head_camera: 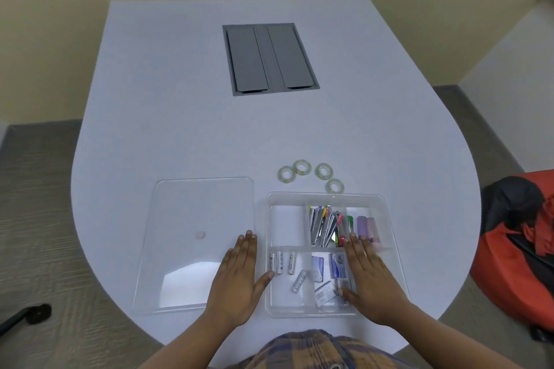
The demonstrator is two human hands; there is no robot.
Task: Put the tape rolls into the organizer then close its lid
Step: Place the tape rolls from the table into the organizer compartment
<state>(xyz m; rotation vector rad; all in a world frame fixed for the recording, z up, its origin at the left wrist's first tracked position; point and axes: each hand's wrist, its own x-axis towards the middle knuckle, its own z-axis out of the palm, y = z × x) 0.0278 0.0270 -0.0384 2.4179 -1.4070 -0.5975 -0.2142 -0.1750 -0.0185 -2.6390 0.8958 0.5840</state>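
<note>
Beyond the far rim of the open organizer [326,196] lay four tape rolls [323,171], straight ahead of the right hand [370,275], nearer than the left hand [239,275]; both hands lay flat, fingers open, gripping nothing

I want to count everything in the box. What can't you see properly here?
Head view only:
- Under the right hand: part of the organizer and some small packets.
- Under the left hand: a corner of the lid.
- Batteries: writing too small to read.
- Tape rolls: tape left unclear.
</note>
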